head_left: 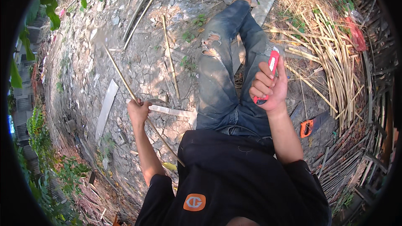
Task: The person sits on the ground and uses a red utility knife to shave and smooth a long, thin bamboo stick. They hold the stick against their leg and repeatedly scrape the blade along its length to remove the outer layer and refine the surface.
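Evidently, your left hand [139, 111] closes around the stick [119, 70] near mid-length, probably for balance, while your right hand [270, 87] curls round the red cutter [273, 60].

left hand [139, 112] clenched (tightly, perhaps), right hand [271, 90] curled palm-up.

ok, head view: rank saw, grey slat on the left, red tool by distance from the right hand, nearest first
1. Red tool: in the right hand itself.
2. Saw: on the ground, just right of that hand's forearm.
3. Grey slat: on the ground, far across, left of the left hand.
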Available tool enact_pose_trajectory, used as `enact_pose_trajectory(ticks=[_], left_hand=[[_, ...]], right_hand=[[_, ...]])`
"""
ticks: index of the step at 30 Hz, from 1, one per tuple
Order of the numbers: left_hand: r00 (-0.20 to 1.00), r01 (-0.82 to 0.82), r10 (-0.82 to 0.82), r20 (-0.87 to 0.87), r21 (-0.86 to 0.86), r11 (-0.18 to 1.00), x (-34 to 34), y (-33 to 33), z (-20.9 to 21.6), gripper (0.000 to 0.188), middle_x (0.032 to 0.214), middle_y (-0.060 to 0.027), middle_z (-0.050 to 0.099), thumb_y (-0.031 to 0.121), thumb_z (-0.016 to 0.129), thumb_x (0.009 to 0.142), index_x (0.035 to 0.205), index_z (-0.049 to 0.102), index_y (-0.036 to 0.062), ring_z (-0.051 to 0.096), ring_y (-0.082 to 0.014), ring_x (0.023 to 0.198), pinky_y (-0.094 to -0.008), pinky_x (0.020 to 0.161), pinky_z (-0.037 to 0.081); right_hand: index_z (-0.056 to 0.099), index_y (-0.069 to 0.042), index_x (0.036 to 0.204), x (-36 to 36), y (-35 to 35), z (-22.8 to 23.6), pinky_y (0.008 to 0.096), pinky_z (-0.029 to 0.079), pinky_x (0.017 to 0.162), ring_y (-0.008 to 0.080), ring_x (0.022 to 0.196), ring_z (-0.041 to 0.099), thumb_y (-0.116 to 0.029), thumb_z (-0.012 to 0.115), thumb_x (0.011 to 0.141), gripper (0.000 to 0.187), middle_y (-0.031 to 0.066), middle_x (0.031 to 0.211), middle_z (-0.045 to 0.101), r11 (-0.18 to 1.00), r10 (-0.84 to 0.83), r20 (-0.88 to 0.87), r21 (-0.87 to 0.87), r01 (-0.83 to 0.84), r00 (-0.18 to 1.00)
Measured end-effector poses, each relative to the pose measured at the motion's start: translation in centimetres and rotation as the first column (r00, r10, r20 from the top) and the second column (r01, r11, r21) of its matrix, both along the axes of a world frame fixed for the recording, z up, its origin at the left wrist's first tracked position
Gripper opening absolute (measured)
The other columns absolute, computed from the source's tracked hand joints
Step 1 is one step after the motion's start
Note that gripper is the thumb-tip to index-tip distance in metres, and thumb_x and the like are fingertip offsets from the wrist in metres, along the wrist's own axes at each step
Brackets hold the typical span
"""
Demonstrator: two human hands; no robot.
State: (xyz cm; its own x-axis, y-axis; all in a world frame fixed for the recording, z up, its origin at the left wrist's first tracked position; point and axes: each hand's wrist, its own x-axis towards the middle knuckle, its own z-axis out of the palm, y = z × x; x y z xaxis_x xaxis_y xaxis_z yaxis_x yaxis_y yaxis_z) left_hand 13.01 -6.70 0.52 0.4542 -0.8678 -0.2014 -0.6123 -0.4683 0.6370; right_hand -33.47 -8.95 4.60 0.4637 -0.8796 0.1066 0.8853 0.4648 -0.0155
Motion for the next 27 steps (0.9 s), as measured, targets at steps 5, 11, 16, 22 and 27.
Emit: enact_pose_trajectory(ticks=[5,11,16,22,27], left_hand=[[0.998,0.026,-0.03,0.063,0.06,0.998,0.4,-0.2,0.8,0.026,0.064,-0.0177,0.069,0.008,0.076,0.082,0.08,0.052,-0.0019,0.068,-0.0209,0.051,-0.0328,0.044,0.051],[0.998,0.007,-0.019,0.065,0.175,0.985,-1.2,-0.2,1.8,0.047,0.065,-0.0182,0.071,0.041,0.061,0.102,0.086,0.059,-0.0031,0.064,-0.0209,0.049,-0.0358,0.049,0.05],[0.97,0.211,-0.226,-0.092,-0.146,0.966,-2.9,1.9,1.1,0.05,0.06,-0.0105,0.066,0.04,0.041,0.112,0.093,0.064,-0.0008,0.061,-0.0154,0.057,-0.0312,0.057,0.046],[0.748,0.389,-0.445,-0.492,-0.219,0.895,-13.2,3.3,5.6,0.035,0.062,-0.0011,0.058,0.029,0.05,0.111,0.105,0.068,-0.0002,0.052,-0.0082,0.055,-0.0275,0.053,0.039],[0.58,0.481,-0.499,-0.644,-0.223,0.848,-19.5,5.1,8.6,0.033,0.066,-0.0008,0.06,0.03,0.048,0.112,0.117,0.063,0.0009,0.047,-0.0055,0.052,-0.0249,0.051,0.036]], right_hand=[[0.041,-0.016,0.078,0.8,-0.2,0.0,0.029,0.029,0.05,0.0081,0.044,0.034,-0.068,0.031,0.108,0.061,-0.006,0.059,0.036,0.999,0.028,-0.017,0.03,-0.027,0.999],[0.042,-0.015,0.078,1.2,-0.4,-0.5,0.0279,0.028,0.049,0.0083,0.045,0.034,-0.068,0.033,0.107,0.06,-0.006,0.059,0.037,0.998,0.048,-0.047,0.035,-0.047,0.998],[0.05,-0.012,0.083,1.6,0.1,0.8,0.0271,0.028,0.047,0.0064,0.047,0.034,-0.056,0.043,0.108,0.051,-0.0061,0.061,0.038,0.998,-0.055,-0.594,-0.047,0.034,0.803],[0.067,-0.003,0.112,4.2,0.9,3.8,0.0251,0.032,0.053,0.0034,0.058,0.037,-0.025,0.076,0.098,0.028,-0.0086,0.065,0.041,0.909,-0.413,-0.911,-0.412,-0.061,0.0],[0.072,-0.002,0.115,5.2,1.6,4.8,0.0244,0.037,0.059,0.0025,0.064,0.043,-0.028,0.08,0.095,0.034,-0.0081,0.068,0.049,0.887,-0.442,-0.896,-0.442,-0.131,0.032]])
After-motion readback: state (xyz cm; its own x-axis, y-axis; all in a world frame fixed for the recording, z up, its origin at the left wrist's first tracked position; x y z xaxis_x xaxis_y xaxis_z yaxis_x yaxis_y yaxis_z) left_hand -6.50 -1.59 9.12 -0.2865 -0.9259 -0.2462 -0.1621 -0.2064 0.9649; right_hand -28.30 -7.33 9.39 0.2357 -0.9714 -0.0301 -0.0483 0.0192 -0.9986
